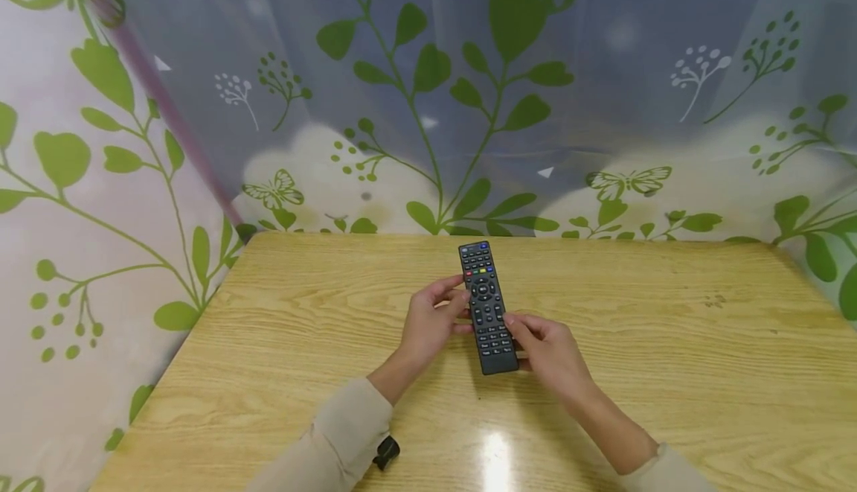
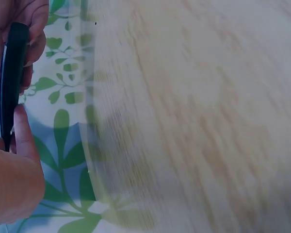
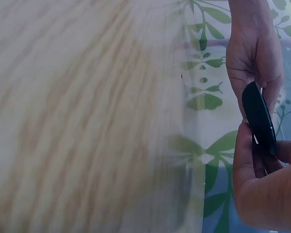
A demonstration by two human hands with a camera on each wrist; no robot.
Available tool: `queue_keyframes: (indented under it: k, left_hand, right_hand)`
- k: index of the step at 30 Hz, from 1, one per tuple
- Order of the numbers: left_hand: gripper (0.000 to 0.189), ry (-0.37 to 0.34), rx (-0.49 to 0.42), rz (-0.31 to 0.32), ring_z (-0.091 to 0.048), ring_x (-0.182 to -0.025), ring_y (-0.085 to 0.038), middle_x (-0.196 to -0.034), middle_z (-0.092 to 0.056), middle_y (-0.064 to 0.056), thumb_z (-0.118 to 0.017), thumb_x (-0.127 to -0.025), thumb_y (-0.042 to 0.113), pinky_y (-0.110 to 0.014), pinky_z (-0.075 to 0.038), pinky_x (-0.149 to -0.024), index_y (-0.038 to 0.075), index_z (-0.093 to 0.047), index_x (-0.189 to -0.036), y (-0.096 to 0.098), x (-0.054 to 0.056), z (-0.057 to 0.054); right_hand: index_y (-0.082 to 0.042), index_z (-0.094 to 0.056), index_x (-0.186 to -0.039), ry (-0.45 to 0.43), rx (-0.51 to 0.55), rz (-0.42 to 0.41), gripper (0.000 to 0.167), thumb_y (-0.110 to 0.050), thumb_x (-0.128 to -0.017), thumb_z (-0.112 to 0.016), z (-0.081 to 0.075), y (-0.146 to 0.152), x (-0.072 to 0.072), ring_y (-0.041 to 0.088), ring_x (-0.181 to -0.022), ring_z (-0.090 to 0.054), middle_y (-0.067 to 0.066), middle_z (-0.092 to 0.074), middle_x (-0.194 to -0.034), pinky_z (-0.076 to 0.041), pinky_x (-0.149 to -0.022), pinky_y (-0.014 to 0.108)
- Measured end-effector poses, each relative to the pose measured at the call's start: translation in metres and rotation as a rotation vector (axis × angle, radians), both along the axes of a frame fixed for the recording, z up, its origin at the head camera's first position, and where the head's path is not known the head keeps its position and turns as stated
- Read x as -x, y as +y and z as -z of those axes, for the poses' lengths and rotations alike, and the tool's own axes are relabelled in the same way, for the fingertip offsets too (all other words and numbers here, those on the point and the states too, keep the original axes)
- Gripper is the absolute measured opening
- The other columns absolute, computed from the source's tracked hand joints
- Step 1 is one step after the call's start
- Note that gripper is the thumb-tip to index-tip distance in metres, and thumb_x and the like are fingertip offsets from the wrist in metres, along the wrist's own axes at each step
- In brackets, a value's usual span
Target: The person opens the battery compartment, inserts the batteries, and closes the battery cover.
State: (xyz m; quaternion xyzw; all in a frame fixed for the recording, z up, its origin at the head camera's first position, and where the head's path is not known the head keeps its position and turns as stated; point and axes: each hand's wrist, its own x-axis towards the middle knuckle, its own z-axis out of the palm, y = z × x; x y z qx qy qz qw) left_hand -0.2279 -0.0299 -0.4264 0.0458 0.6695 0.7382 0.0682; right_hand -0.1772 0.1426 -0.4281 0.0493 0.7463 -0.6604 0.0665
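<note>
A black remote control [image 1: 487, 306] with rows of buttons, a few of them coloured, is held above the table, its button side facing up. My left hand [image 1: 428, 321] grips its left edge, thumb on the near side and fingers reaching beneath. On the right edge, lower down, my right hand [image 1: 550, 354] pinches it between thumb and fingers. In the left wrist view the remote [image 2: 13, 73] appears edge-on between both hands. The right wrist view also has the remote [image 3: 259, 116] from its side, with fingers around it.
The light wooden table [image 1: 301, 291] spreads under both hands. A small black object [image 1: 386, 452] is beside the left sleeve. Behind the table hangs a curtain [image 1: 428, 105] printed with green leaves and butterflies, and a similar one [image 1: 100, 179] covers the left side.
</note>
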Motion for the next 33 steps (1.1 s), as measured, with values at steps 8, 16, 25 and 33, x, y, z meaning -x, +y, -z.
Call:
queue_keyframes:
  k: [8,16,25,33]
  left_hand:
    - [0.035,-0.016,0.048,0.009,-0.067,-0.084,-0.021,-0.104,-0.06,-0.014,-0.059,-0.094,0.0,-0.04,-0.059,-0.069,-0.002,-0.056,-0.129,0.016,0.001,0.007]
    - [0.032,-0.012,0.145,-0.024,-0.066,-0.082,-0.017,-0.104,-0.062,-0.013,-0.059,-0.092,-0.002,-0.033,-0.06,-0.064,-0.004,-0.059,-0.124,0.028,0.001,0.016]
    - [0.03,-0.066,0.196,-0.011,-0.067,-0.081,-0.017,-0.103,-0.062,-0.012,-0.058,-0.093,-0.001,-0.029,-0.059,-0.064,-0.005,-0.06,-0.123,0.029,-0.002,0.021]
    - [0.029,-0.074,0.271,0.001,-0.066,-0.076,-0.016,-0.098,-0.063,-0.011,-0.058,-0.093,-0.002,-0.028,-0.059,-0.061,-0.006,-0.06,-0.121,0.031,-0.003,0.025]
  right_hand:
    - [0.008,-0.061,-0.12,-0.006,-0.059,-0.007,0.037,-0.022,-0.1,-0.052,0.003,0.014,0.003,0.02,-0.083,-0.067,0.014,-0.068,-0.095,-0.059,-0.069,0.033]
    - [0.009,-0.056,-0.124,-0.012,-0.08,-0.023,0.036,-0.017,-0.1,-0.053,0.01,0.024,0.007,0.019,-0.086,-0.067,0.018,-0.066,-0.106,-0.059,-0.068,0.032]
    - [0.012,-0.054,-0.125,-0.046,-0.06,-0.047,0.036,-0.012,-0.098,-0.055,0.015,0.027,0.007,0.019,-0.086,-0.066,0.019,-0.065,-0.106,-0.059,-0.069,0.032]
    - [0.013,-0.056,-0.121,-0.081,-0.084,-0.088,0.031,-0.009,-0.099,-0.052,0.021,0.029,0.01,0.02,-0.083,-0.066,0.014,-0.067,-0.093,-0.059,-0.071,0.033]
